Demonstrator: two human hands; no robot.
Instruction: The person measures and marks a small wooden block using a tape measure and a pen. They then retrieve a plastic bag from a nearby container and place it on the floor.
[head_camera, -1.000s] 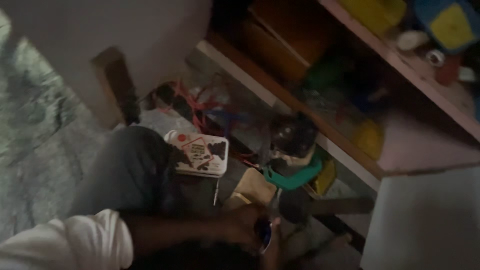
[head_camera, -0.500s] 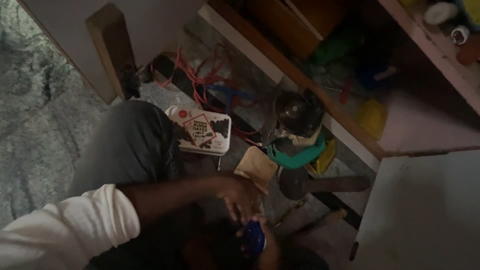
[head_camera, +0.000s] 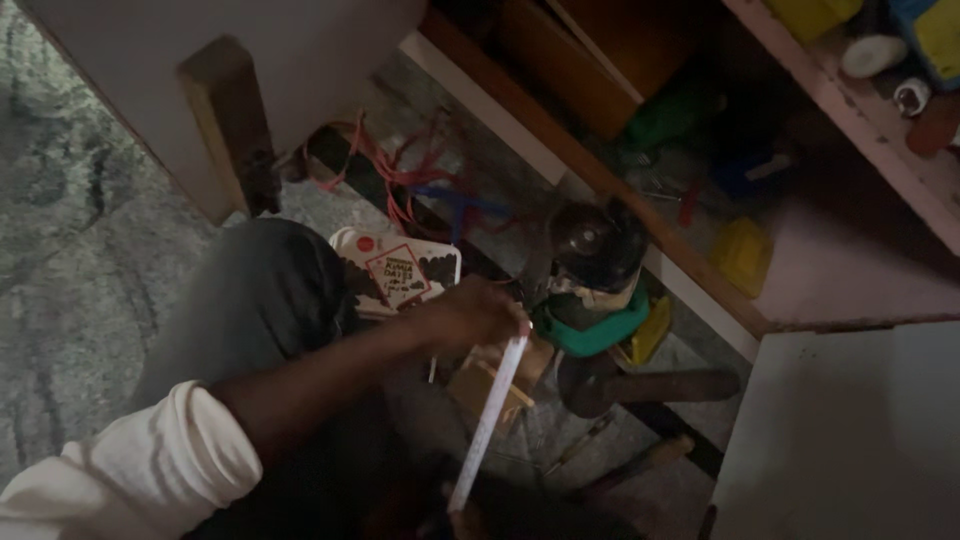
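Observation:
My left hand (head_camera: 470, 315), on an arm in a white sleeve, pinches the free end of a white tape measure blade (head_camera: 490, 420). The blade runs taut, down and to the left, toward the bottom edge. There my right hand (head_camera: 452, 520) shows only as a dim shape at the blade's lower end, and the case is lost in the dark. My knee in grey trousers (head_camera: 250, 310) lies under the left arm. A small wooden block (head_camera: 490, 385) sits just behind the blade.
A white carton with a red diamond label (head_camera: 400, 275) lies beside my knee. Past it are a dark round helmet-like thing (head_camera: 595, 245) on green plastic (head_camera: 600, 335), a mallet (head_camera: 650, 385), red and blue wires (head_camera: 420, 180), a wooden leg (head_camera: 225, 130), a cluttered shelf (head_camera: 850, 120) and a white panel (head_camera: 850, 430).
The left hand has risen away from the blue tape case and drawn the white blade out. The view has tilted slightly.

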